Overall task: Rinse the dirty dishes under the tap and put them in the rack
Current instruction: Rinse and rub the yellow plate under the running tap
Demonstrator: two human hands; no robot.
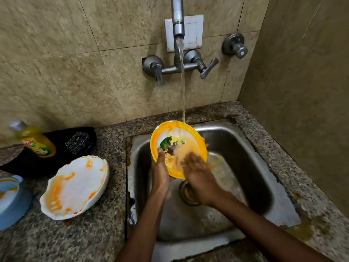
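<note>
A yellow-rimmed plate (175, 138) with a printed picture is tilted over the steel sink (251, 167). My left hand (160, 173) grips its lower left edge, thumb on the face. My right hand (196, 167), blurred, lies with its fingers on the plate's lower face. Water streams from the tap (178, 25) and lands on the plate's top rim. A white plate (75, 186) smeared with orange lies on the counter to the left. A light blue dish (11, 199) with orange stains sits at the left edge.
A yellow dish-soap bottle (35, 141) and a steel scrubber (77, 141) lie on a black cloth (22, 163) at the back left. Tap handles (207, 68) stick out from the tiled wall. The granite counter (90, 239) surrounds the sink. No rack is in view.
</note>
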